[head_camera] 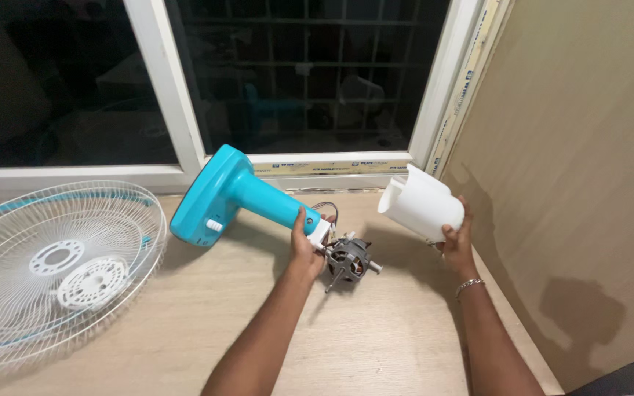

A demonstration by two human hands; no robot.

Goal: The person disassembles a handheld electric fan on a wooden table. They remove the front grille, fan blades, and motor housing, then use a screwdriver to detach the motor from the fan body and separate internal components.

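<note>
A turquoise fan stand [232,194] lies tilted on the wooden surface, its round base to the upper left. My left hand [304,246] grips the stand's neck just above the exposed grey motor [348,259], whose shaft and wires stick out. My right hand [456,242] holds a white plastic motor cover [421,204] up off the surface, to the right of the motor, its open end facing up and left. A bracelet sits on my right wrist.
Two white wire fan grilles [9,257] with turquoise rims lie stacked at the left. A dark window with a white frame [177,117] runs along the back. A beige wall panel [574,169] closes off the right side.
</note>
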